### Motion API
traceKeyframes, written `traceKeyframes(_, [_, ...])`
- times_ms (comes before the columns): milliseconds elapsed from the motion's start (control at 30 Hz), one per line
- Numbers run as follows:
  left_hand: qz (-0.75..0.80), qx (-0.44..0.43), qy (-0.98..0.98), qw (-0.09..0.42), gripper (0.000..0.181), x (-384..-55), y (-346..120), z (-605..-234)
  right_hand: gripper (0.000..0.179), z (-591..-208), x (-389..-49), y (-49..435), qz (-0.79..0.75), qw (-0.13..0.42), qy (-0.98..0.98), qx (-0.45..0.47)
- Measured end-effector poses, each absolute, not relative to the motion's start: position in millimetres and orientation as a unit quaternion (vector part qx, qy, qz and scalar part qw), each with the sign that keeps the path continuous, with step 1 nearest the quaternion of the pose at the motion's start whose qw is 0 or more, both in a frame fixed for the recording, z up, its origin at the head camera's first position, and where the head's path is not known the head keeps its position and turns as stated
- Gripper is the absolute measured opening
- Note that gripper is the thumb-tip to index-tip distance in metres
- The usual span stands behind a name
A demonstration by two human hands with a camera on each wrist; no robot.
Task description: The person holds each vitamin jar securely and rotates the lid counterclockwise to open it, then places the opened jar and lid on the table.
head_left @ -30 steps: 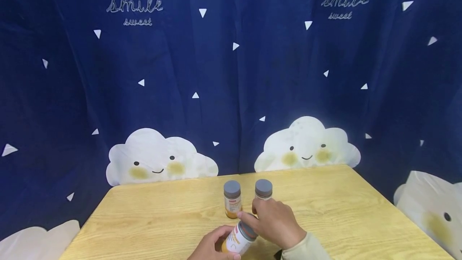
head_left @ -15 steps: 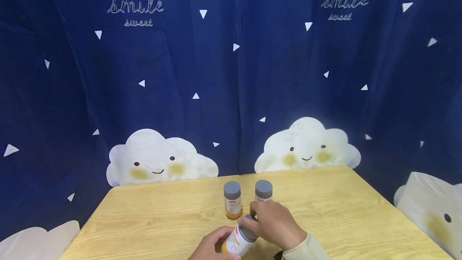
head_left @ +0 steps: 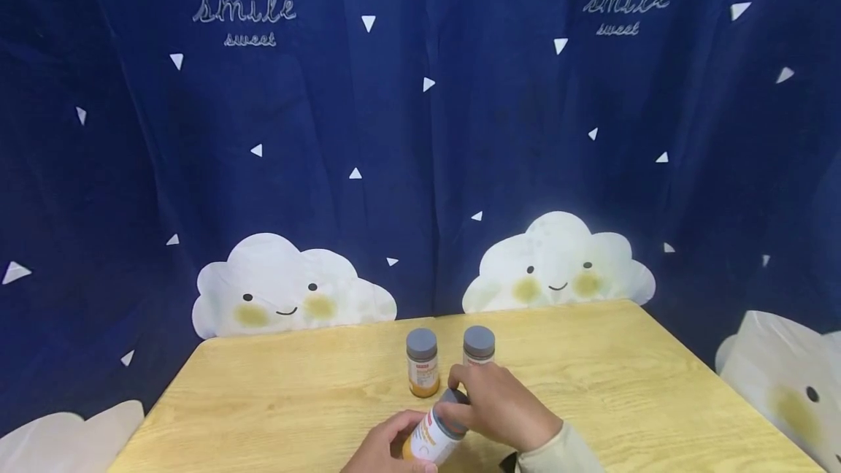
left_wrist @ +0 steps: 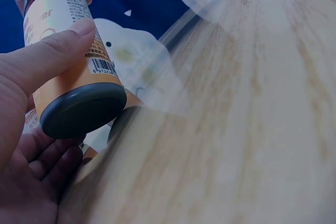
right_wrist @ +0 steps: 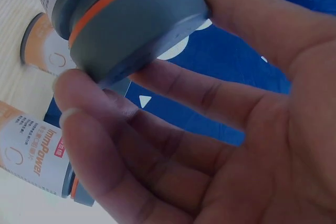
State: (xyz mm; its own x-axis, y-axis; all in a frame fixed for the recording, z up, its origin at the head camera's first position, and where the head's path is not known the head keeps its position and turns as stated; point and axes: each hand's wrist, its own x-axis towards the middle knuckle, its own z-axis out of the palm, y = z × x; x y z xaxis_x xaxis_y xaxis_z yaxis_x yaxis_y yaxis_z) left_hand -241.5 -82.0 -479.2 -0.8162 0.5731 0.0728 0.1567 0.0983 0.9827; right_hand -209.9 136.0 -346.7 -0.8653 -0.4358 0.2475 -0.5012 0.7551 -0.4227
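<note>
In the head view my left hand (head_left: pixel 388 447) grips the body of a supplement bottle (head_left: pixel 428 442), which tilts to the upper right. Its label is white and orange, and the left wrist view shows its dark base (left_wrist: pixel 84 109) raised off the table. My right hand (head_left: pixel 502 407) pinches the grey cap (right_wrist: pixel 142 30) between thumb and fingers. An orange ring runs round the cap's edge beside the bottle's neck. Two matching bottles stand upright behind: one left bottle (head_left: pixel 423 371), and one right bottle (head_left: pixel 479 341) partly hidden by my right hand.
All this happens over a light wooden table (head_left: pixel 296 393). Behind it hangs a dark blue curtain (head_left: pixel 420 137) printed with clouds and triangles. The two standing bottles are close beyond my hands.
My right thumb and fingers have shifted slightly round the cap, the thumb moving down and towards the hand. My left hand and the bottle stay nearly still; the standing bottles have not moved.
</note>
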Motion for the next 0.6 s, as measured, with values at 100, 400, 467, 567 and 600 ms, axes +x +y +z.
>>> traceKeyframes(100, [0.619,0.247,0.726,0.169,0.052,-239.9,-82.4,-477.6,0.022,-346.2,-209.2,136.6,0.247,0.064,-0.93,0.265])
traceKeyframes(400, [0.619,0.253,0.724,0.168,0.052,-239.6,-80.6,-480.5,0.026,-345.9,-208.8,140.4,0.228,0.051,-0.926,0.297])
traceKeyframes(467, [0.622,0.252,0.722,0.169,0.052,-239.9,-80.6,-479.9,0.026,-345.6,-208.8,141.0,0.224,0.054,-0.924,0.305])
traceKeyframes(567, [0.628,0.252,0.717,0.169,0.052,-240.1,-80.5,-479.5,0.028,-345.0,-208.9,142.0,0.214,0.067,-0.921,0.317])
traceKeyframes(600, [0.629,0.252,0.716,0.169,0.052,-240.0,-80.6,-479.7,0.029,-345.0,-208.9,142.3,0.211,0.069,-0.921,0.32])
